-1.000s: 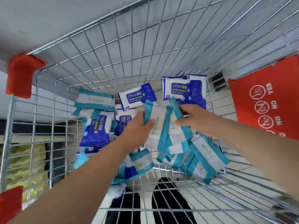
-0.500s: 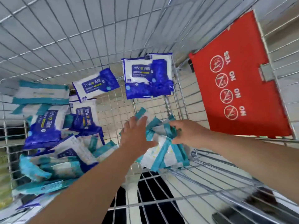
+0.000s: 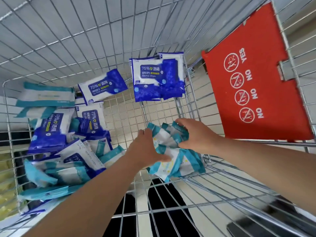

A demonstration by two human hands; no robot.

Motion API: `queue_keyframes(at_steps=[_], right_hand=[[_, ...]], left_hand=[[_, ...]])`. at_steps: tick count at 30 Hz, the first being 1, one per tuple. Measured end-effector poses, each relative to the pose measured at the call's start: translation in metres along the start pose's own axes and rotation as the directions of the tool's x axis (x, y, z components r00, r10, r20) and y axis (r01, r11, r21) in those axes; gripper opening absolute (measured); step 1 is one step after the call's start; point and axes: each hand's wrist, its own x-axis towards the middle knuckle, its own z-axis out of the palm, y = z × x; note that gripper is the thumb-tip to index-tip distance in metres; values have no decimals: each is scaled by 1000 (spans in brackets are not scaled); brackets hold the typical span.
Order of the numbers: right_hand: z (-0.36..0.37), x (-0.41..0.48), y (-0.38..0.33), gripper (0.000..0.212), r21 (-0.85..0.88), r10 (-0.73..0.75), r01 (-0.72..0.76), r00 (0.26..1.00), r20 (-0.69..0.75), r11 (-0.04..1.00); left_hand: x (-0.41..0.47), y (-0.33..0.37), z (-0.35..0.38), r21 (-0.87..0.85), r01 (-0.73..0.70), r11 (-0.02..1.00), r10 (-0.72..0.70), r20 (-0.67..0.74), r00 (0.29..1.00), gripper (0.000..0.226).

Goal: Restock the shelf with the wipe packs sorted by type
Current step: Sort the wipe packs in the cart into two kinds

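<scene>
Here: left fingers [image 3: 143,136], right fingers [image 3: 185,122] clasp teal packs [image 3: 177,161].

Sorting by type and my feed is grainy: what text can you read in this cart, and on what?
"75% 酒精", "Alcohol Wipes": blue pack, upright at the back.
"75%", "Alcohol Wipes": second blue pack, left of it.
"YES", "NO", "NO", "NO": red flap, beside round signs.
Too blurred to read: print on the teal packs.
</scene>
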Motion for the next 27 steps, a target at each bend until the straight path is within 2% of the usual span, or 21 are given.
queue_keyframes(at_steps=[2,4,6,8,11,14,17,20,23,27], right_hand=[[0,3,1,52,8,30,-30,999,23,1000],[-3,4,0,66,35,57,-59,996,67,998],[-5,3,0,70,32,53,-57,993,103,998],[-1,-1,-3,65,-39,44,-40,990,133,998],[14,-2,-3,59,-137,44,-25,989,141,990],[14,2,-8,56,-166,29,-8,991,127,986],[0,6,-24,68,-176,-14,31,995,96,984],[-14,15,-54,73,-216,-91,105,993,74,971],[-20,33,-96,60,-238,-186,187,982,27,953],[-12,79,-151,47,-215,-265,246,962,-66,945]], left_hand=[[3,-1,-8,-68,4,998,-7,-30,1000,101],[6,-5,-17,-117,29,993,-32,-25,999,83],[6,-11,-21,-81,32,996,-33,-13,999,64],[1,-13,-18,-34,15,999,-15,2,1000,54],[-3,-12,-9,-33,6,999,-5,28,1000,57],[-1,-13,-15,-10,19,1000,-19,37,999,67],[-4,-15,-33,79,-15,997,13,19,1000,70],[-12,-14,-64,172,-16,985,28,-67,997,56],[-22,-24,-104,219,39,975,2,-182,983,45],[-30,-70,-160,253,196,947,-95,-361,928,35]])
